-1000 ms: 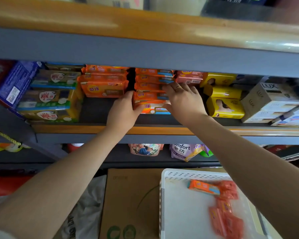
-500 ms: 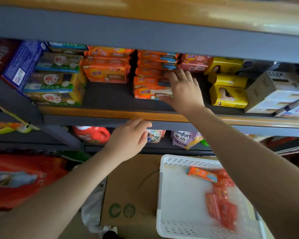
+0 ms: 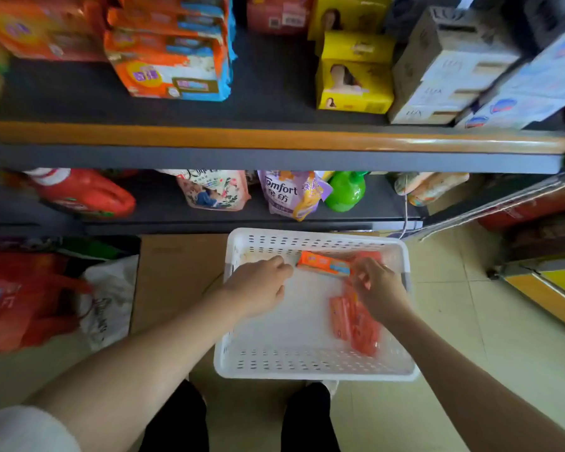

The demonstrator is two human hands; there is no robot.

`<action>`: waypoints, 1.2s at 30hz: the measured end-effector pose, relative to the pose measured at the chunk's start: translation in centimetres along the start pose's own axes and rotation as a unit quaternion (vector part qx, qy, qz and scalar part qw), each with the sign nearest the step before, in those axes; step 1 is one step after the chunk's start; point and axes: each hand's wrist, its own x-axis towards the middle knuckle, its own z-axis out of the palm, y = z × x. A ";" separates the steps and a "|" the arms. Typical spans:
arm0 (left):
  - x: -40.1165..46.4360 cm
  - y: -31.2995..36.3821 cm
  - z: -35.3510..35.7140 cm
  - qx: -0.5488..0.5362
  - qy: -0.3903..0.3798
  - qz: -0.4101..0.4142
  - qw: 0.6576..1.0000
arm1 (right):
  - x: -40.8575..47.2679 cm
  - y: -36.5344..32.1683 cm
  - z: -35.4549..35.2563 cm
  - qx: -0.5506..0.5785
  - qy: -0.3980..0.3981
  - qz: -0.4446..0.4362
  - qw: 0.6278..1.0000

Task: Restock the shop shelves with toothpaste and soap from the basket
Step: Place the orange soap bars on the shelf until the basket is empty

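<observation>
Above both hands, the shop shelf (image 3: 274, 138) carries stacked orange soap packs (image 3: 170, 60), yellow boxes (image 3: 354, 83) and white boxes (image 3: 437, 76). Under the hands, the white perforated basket (image 3: 307, 363) sits on the floor, holding a loose cluster of orange soap bars (image 3: 354, 321) just below the right hand (image 3: 377, 290), and one orange soap bar (image 3: 323, 264) lying between the two hands. The left hand (image 3: 258, 288) reaches in with fingers loosely curled, its fingertips at that bar's left end, holding nothing. The right hand's fingers are bent at the bar's right end; I cannot tell whether they pinch it.
</observation>
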 end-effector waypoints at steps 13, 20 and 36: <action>11.4 2.0 9.7 0.226 0.179 0.068 0.955 | 0.8 7.1 5.2 -0.099 -0.079 -0.011 0.992; 12.7 2.3 10.3 0.162 0.087 -0.022 0.983 | 1.1 7.1 7.1 -0.225 -0.209 -0.080 0.948; 1.2 -2.9 2.0 -0.286 0.142 -0.140 0.937 | 0.6 4.1 12.9 -0.229 -0.090 0.011 0.969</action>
